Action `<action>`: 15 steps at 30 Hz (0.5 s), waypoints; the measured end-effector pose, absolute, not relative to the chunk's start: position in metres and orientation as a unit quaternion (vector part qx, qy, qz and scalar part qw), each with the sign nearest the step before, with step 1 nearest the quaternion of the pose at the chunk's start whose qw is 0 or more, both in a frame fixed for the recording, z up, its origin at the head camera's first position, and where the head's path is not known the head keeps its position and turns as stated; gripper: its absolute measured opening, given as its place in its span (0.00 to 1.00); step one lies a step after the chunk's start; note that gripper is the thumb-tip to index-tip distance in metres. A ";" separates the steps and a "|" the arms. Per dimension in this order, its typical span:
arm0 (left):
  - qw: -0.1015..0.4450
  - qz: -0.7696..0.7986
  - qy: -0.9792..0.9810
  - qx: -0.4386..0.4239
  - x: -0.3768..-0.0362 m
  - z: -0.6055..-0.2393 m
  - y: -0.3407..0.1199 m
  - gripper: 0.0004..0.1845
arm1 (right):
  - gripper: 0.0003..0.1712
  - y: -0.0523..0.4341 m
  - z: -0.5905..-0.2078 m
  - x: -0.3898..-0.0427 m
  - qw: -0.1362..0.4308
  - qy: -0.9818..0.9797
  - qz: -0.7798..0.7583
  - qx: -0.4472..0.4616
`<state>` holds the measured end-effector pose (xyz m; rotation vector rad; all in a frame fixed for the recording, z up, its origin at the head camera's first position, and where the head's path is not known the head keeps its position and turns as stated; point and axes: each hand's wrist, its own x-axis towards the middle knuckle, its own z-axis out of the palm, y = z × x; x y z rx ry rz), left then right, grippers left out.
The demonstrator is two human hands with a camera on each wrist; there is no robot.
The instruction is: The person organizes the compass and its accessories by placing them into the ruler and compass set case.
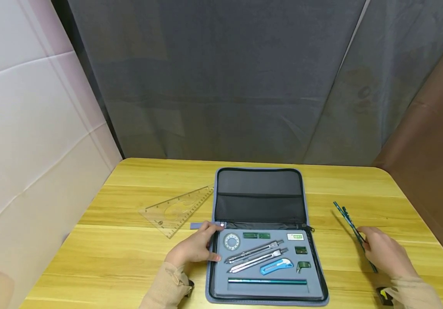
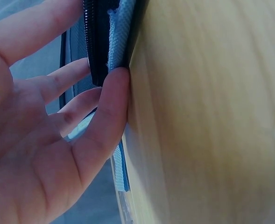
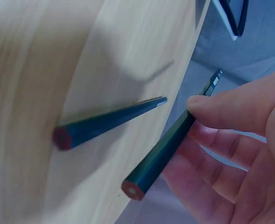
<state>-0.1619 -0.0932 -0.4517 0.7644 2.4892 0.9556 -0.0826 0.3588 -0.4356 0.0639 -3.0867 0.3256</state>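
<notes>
My right hand pinches a dark green pencil between thumb and fingers, over the table's right side. A second green pencil is beside it, toward the tabletop. My left hand touches the left edge of an open zip case, thumb and fingers spread along the rim. In the case's grey tray lie two silver compasses, a blue utility knife, a green pencil, a white eraser, a round dial-like disc and small green pieces.
A clear triangular set square lies left of the case, one corner by the lid's edge. The wooden table has cloth hanging behind it and at both sides. A zipper pull sticks out at the case's right hinge.
</notes>
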 end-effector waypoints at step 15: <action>0.171 0.334 0.885 0.277 -0.161 -0.452 -0.093 0.36 | 0.17 0.326 -0.417 -0.081 0.083 -0.992 0.077 0.064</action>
